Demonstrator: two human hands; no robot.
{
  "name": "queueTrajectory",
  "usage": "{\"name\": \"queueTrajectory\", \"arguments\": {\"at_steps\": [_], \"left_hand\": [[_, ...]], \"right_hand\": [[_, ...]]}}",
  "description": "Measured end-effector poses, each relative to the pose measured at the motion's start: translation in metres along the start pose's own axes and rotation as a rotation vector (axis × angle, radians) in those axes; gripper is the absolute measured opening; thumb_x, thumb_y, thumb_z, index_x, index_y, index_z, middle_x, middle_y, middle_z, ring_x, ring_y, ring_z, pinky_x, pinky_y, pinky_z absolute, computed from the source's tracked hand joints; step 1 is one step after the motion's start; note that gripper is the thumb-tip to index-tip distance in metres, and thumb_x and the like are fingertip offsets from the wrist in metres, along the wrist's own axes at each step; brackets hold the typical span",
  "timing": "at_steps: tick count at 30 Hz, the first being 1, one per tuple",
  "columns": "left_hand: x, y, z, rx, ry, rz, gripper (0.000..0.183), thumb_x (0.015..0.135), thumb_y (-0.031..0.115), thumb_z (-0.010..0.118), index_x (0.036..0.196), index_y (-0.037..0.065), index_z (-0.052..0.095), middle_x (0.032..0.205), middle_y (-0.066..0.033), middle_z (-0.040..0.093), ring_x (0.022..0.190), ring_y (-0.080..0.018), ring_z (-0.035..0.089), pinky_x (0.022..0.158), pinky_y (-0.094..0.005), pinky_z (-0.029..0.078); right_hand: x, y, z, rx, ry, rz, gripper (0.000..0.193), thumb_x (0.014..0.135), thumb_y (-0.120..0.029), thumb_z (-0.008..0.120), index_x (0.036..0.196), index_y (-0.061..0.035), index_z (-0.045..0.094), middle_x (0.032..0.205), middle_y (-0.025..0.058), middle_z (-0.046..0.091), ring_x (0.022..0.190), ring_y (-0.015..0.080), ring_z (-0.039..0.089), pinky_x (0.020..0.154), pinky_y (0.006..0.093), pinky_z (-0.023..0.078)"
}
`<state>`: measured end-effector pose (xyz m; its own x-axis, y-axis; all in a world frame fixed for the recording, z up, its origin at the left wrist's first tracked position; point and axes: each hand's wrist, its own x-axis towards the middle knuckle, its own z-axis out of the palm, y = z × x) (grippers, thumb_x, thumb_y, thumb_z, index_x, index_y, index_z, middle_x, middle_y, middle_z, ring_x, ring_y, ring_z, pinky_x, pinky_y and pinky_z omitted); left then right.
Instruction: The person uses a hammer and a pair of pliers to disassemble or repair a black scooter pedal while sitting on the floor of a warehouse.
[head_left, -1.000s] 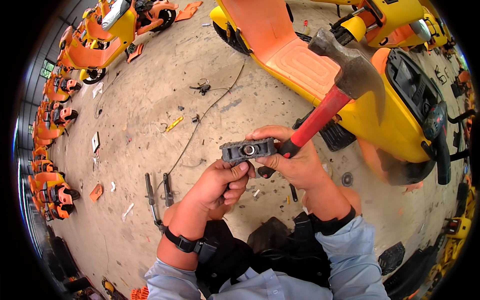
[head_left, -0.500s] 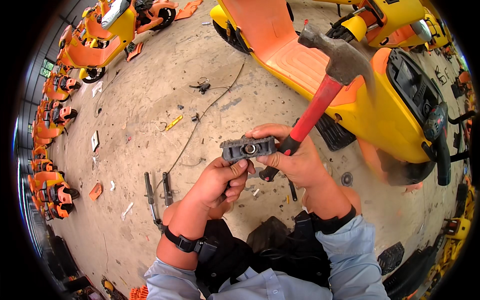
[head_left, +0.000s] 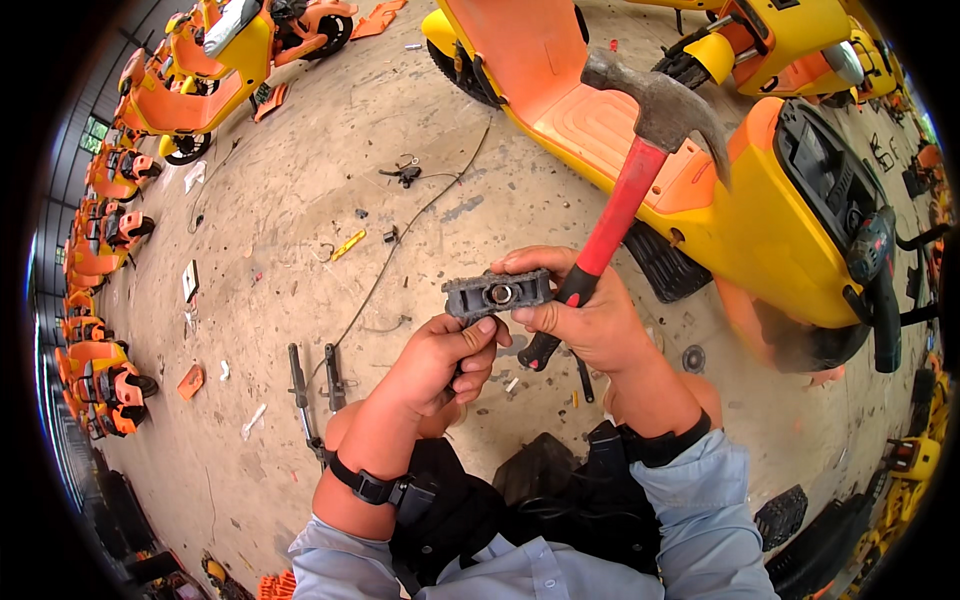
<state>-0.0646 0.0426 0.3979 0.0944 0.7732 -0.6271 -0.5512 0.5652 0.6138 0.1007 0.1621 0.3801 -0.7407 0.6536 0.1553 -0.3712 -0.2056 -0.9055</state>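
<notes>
A black ridged block that looks like a bicycle pedal (head_left: 470,298) is held up in front of me, its end with a round metal-lined hole facing me. My right hand (head_left: 590,315) pinches its right end between thumb and fingers. The same hand also keeps a claw hammer (head_left: 622,205) with a red and black handle, head raised to the upper right. Below the pedal, my left hand (head_left: 455,360) is closed, thumb against the pedal's lower edge. Something dark shows between its curled fingers, mostly hidden.
A yellow and orange scooter (head_left: 740,220) lies at the right, with a cordless drill (head_left: 873,245) on it. Two dark fork-like tubes (head_left: 333,375) are on the floor at left, near a cable (head_left: 385,255) and a yellow tool (head_left: 348,246). More scooters (head_left: 190,95) line the left.
The hammer has tilted slightly, its head shifting left and its handle end dropping a little. The pedal and both hands stay almost in place.
</notes>
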Motion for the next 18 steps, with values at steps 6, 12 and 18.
{"name": "queueTrajectory", "arguments": {"at_steps": [6, 12, 18], "left_hand": [[0.0021, -0.0004, 0.0024, -0.032, 0.001, -0.023, 0.023, 0.102, 0.028, 0.051, 0.096, 0.006, 0.058, 0.060, 0.0040, 0.038, 0.043, -0.0077, 0.032, 0.040, -0.0245, 0.027], [0.0029, -0.0012, 0.0028, -0.048, 0.011, -0.031, 0.023, 0.102, 0.029, 0.052, 0.097, 0.007, 0.057, 0.060, 0.0046, 0.038, 0.043, -0.0073, 0.032, 0.040, -0.0242, 0.026], [0.0035, -0.0020, 0.0019, -0.051, 0.006, -0.030, 0.024, 0.102, 0.030, 0.052, 0.097, 0.007, 0.057, 0.060, 0.0049, 0.038, 0.043, -0.0072, 0.032, 0.040, -0.0243, 0.027]], "right_hand": [[-0.0002, -0.0049, 0.0015, -0.052, 0.041, 0.121, 0.038, 0.085, -0.004, 0.074, 0.121, -0.0009, 0.063, 0.104, 0.0046, 0.068, 0.095, 0.0104, 0.061, 0.084, 0.0265, 0.050], [0.0006, -0.0051, 0.0021, -0.034, 0.073, 0.149, 0.040, 0.084, -0.006, 0.075, 0.121, -0.0013, 0.063, 0.102, 0.0038, 0.067, 0.093, 0.0099, 0.060, 0.083, 0.0268, 0.050], [0.0013, -0.0075, 0.0038, -0.033, 0.081, 0.173, 0.040, 0.084, -0.005, 0.075, 0.122, -0.0011, 0.062, 0.101, 0.0038, 0.067, 0.092, 0.0100, 0.060, 0.083, 0.0266, 0.050]]}}
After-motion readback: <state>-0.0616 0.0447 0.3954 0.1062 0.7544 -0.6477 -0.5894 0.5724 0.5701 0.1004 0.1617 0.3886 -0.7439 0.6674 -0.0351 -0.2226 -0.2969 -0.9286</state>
